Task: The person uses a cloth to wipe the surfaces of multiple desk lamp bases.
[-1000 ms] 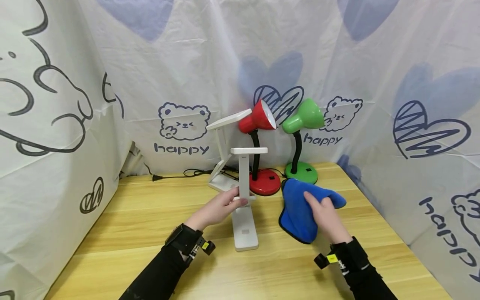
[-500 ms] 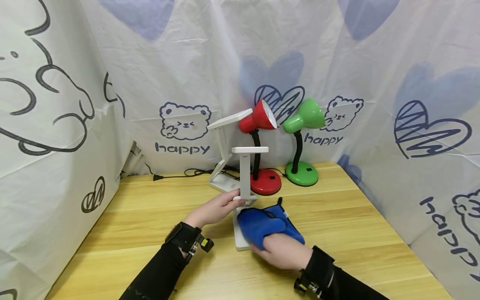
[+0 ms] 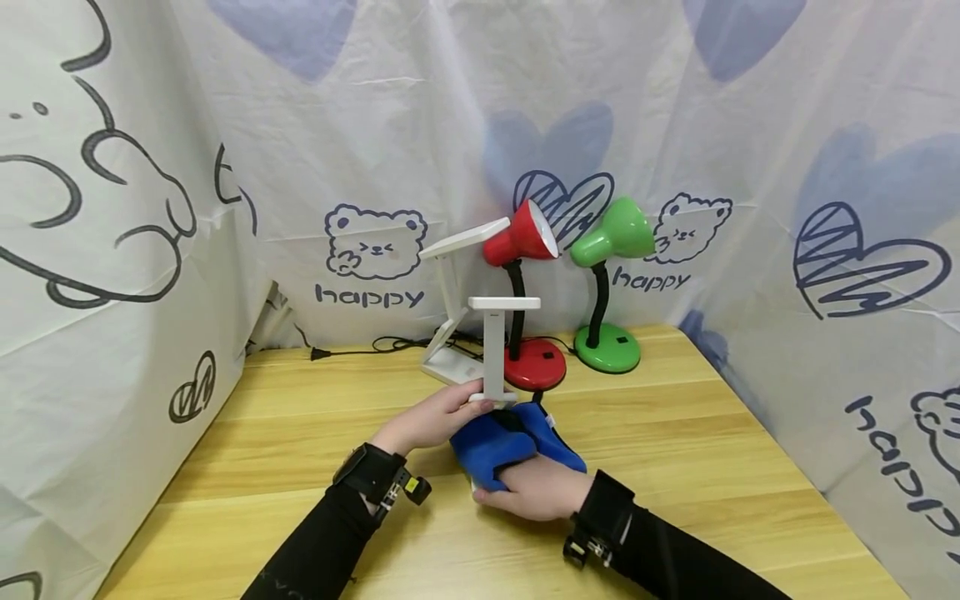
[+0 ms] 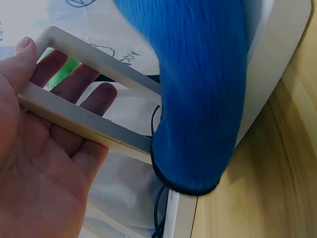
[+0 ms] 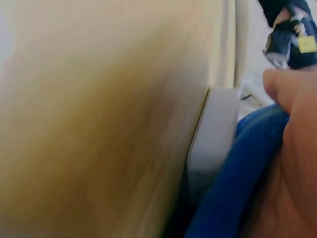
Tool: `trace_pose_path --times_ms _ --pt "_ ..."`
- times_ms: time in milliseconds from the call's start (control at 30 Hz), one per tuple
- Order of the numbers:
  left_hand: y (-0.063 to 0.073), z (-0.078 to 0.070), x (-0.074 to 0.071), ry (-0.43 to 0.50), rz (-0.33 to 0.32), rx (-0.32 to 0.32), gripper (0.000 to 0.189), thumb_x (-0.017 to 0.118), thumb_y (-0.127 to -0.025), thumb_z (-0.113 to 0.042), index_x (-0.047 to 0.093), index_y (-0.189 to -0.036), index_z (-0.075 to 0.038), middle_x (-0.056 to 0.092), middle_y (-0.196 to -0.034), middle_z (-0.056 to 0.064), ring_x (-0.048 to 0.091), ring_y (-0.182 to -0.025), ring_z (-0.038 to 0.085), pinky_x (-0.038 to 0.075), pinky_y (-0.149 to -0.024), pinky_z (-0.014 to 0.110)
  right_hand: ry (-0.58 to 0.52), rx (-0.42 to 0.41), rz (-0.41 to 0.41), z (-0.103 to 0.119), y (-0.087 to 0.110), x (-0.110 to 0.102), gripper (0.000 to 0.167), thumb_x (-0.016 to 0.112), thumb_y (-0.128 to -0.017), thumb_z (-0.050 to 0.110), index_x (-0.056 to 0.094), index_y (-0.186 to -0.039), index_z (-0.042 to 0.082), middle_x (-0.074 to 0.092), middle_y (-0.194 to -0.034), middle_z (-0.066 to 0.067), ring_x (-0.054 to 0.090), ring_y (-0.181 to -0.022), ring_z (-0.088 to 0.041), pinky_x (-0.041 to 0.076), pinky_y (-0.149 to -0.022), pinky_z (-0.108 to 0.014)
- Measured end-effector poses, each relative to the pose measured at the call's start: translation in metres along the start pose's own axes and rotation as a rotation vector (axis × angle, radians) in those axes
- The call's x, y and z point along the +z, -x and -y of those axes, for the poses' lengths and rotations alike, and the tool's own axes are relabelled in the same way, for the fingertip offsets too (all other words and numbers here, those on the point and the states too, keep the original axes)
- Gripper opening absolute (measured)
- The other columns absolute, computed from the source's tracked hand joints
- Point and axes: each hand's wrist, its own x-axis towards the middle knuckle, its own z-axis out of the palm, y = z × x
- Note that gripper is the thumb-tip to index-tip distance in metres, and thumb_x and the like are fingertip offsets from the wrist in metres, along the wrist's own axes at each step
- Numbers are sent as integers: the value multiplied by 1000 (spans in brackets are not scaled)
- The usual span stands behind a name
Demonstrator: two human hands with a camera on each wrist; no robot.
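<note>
Near the middle of the table in the head view stands a white desk lamp (image 3: pixel 493 354) with a flat head and a folding arm. My left hand (image 3: pixel 431 418) grips the lower arm, an open white frame (image 4: pixel 106 64), with fingertips showing through its gap in the left wrist view. My right hand (image 3: pixel 543 486) holds a bunched blue cloth (image 3: pixel 483 442) with dark edging over the lamp's base, mostly hiding it. In the right wrist view, the base's pale edge (image 5: pixel 213 134) shows beside the cloth, low against the wooden table.
Behind stand a second white lamp (image 3: pixel 450 364), a red lamp (image 3: pixel 534 365) and a green lamp (image 3: pixel 607 350). A black cord with a plug (image 3: pixel 320 354) lies along the table's back edge. White printed sheets (image 3: pixel 375 108) hang behind and on both sides.
My right hand has brought the blue cloth from the right side leftward onto the lamp's base, shifting further left over the last half second. My left hand keeps its grip on the lamp.
</note>
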Motion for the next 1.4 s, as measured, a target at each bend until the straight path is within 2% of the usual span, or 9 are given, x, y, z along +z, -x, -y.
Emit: trace_pose_path --times_ms 167,300,533,767,900,1067,1133,1233,1400 --pt "-3 2 1 8 16 7 40 40 -101 -49 45 -139 -36 49 -138 -20 44 -131 2 35 -110 36 36 -3 -55 -16 -12 0 64 33 -91 74 56 -134 31 55 -136 10 48 -128 -10 34 -110 -45" --pt "-4 1 2 10 20 21 38 41 -101 -46 46 -138 -36 50 -137 -18 45 -130 4 36 -110 38 5 31 -21 -17 -8 -4 69 30 -92 73 44 -144 30 41 -149 9 39 -137 -14 29 -112 -48" --pt "-6 -2 4 -13 4 26 33 40 -102 -46 48 -132 -37 55 -133 -13 51 -124 5 40 -106 37 46 -27 81 -4 18 2 63 24 -97 66 45 -144 29 43 -147 10 36 -139 -14 31 -112 -46" --pt "-3 0 3 -14 -1 15 33 38 -102 -47 49 -130 -34 60 -124 -5 55 -111 7 45 -97 35 -1 -123 182 15 50 3 59 25 -100 61 31 -150 31 32 -154 10 33 -140 -9 33 -111 -40" --pt "-1 0 2 -18 3 -3 35 37 -102 -49 49 -131 -35 59 -127 -3 55 -111 7 45 -96 35 -44 -153 196 16 56 2 55 25 -101 58 28 -150 33 30 -155 11 31 -140 -9 34 -111 -39" --pt "0 0 2 -13 6 -14 38 37 -102 -50 48 -135 -33 57 -133 -3 54 -117 8 44 -100 38 -90 -197 160 10 46 -2 44 28 -103 54 56 -129 33 46 -140 17 40 -131 -2 37 -108 -36" --pt "-1 -1 2 -6 6 -13 39 38 -102 -49 47 -136 -33 56 -134 -7 53 -120 8 43 -102 39 -101 -199 165 7 38 -5 41 29 -102 55 63 -107 32 58 -118 17 47 -119 2 39 -104 -32" --pt "-1 -1 1 9 6 -15 41 38 -101 -49 47 -138 -33 52 -137 -11 51 -125 8 41 -105 40 -110 -186 172 0 22 -8 42 29 -102 56 57 -85 29 54 -89 16 50 -105 1 40 -98 -28" --pt "0 0 1 17 9 -28 42 40 -101 -50 46 -140 -34 47 -143 -15 44 -132 6 36 -109 40 -87 -115 163 -15 -1 -15 47 29 -99 61 63 -92 29 59 -103 18 48 -113 -1 37 -104 -34"
